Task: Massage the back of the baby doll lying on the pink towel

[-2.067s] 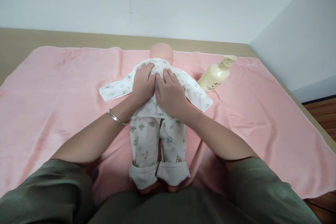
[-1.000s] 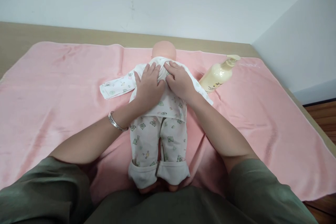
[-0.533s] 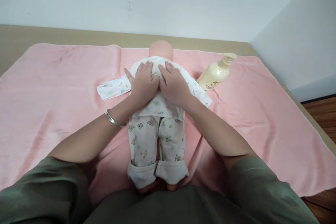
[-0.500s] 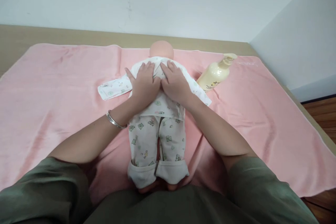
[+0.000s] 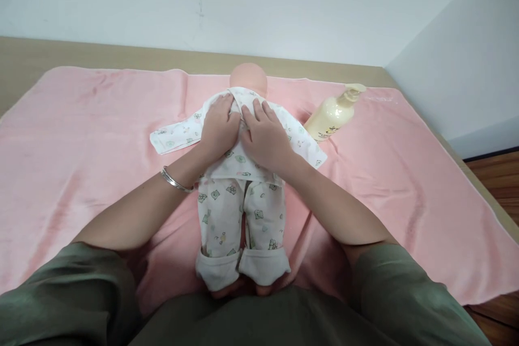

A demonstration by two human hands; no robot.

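A bald baby doll (image 5: pixel 248 77) lies stretched out in front of me, its head at the far end and no face showing. It wears a white printed top (image 5: pixel 240 159) with long sleeves spread to the sides, and matching trousers (image 5: pixel 221 213) with turned-up cuffs. My left hand (image 5: pixel 221 125), below a silver bangle (image 5: pixel 174 179), rests on the upper left of the top with its fingers close together. Beside it, my right hand (image 5: pixel 265 132) lies flat on the top with fingers spread. A slanting crease in the cloth runs between the hands.
A cream pump bottle (image 5: pixel 331 114) leans at a tilt by the doll's right-side sleeve. Beneath everything is a pink blanket (image 5: pixel 101 173) on a wooden surface (image 5: pixel 121 53). A white wall (image 5: pixel 284 5) rises behind, with another wall at the right.
My left hand has drawn its fingers together and shifted slightly left. The right hand has slid a little toward me, and the top's collar area has creased differently.
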